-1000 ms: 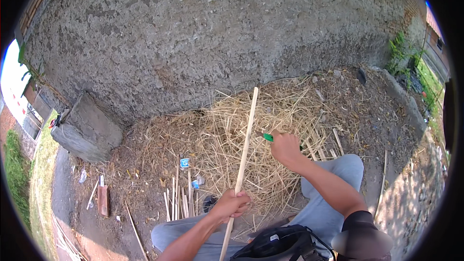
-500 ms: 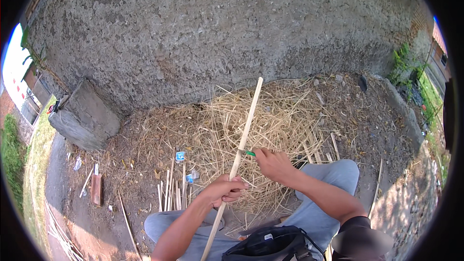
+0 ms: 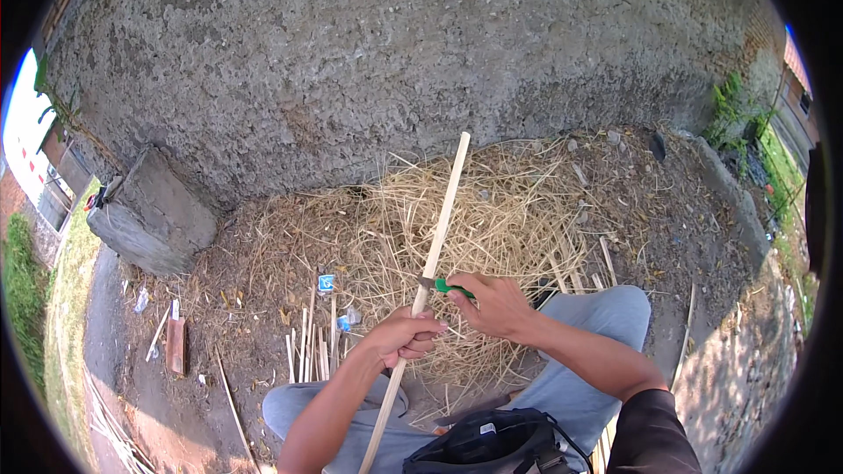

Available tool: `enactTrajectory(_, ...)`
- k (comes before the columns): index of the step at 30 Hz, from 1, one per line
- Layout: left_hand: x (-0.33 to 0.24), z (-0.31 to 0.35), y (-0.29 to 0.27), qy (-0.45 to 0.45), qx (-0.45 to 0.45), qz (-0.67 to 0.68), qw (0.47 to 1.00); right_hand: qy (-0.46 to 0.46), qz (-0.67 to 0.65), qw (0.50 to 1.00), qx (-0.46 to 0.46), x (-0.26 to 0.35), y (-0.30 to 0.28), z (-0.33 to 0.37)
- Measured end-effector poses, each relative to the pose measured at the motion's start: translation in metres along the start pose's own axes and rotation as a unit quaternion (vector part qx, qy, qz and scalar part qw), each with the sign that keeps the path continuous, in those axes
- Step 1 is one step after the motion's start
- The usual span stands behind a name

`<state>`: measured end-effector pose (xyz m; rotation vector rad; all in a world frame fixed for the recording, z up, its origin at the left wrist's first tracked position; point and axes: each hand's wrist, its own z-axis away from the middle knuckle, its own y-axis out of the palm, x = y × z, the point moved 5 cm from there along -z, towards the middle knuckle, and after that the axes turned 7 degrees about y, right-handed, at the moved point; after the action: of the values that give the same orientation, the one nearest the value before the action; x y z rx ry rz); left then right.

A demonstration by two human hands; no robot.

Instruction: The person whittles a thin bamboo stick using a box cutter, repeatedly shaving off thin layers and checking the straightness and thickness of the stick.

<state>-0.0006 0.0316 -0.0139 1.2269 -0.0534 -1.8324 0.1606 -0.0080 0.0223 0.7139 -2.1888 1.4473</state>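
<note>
A long pale strip of wood or bamboo (image 3: 448,206) slants up from my lap toward the wall. My left hand (image 3: 406,335) is closed around its lower part. In my right hand (image 3: 493,303) is a knife with a green handle (image 3: 454,288). Its dark blade (image 3: 427,282) lies across the strip, a little above my left hand. Behind and below the strip spreads a heap of thin, curled shavings (image 3: 500,237).
A rough grey wall (image 3: 421,44) rises in front, with a concrete block (image 3: 158,215) at its left. Several cut strips (image 3: 307,342) stand by my left knee. A reddish piece (image 3: 176,347) lies farther left. A black bag (image 3: 483,448) rests in my lap.
My right hand and the knife have shifted slightly left and down along the strip, nearer my left hand. More of the green handle shows. The strip's top has tipped slightly left.
</note>
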Motion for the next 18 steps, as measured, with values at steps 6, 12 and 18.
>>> enactTrajectory(6, -0.006, 0.000, 0.004, 0.032, -0.087, -0.084, 0.992, -0.016, 0.007, 1.000, -0.007, 0.003, -0.003, -0.008)
enactTrajectory(12, -0.002, -0.002, 0.002, 0.038, -0.089, -0.071, 0.993, -0.027, 0.031, 0.999, -0.019, 0.006, -0.003, -0.008)
enactTrajectory(18, -0.007, 0.001, 0.009, 0.034, -0.094, -0.073, 0.992, -0.002, 0.039, 0.998, -0.057, 0.005, -0.012, -0.021)
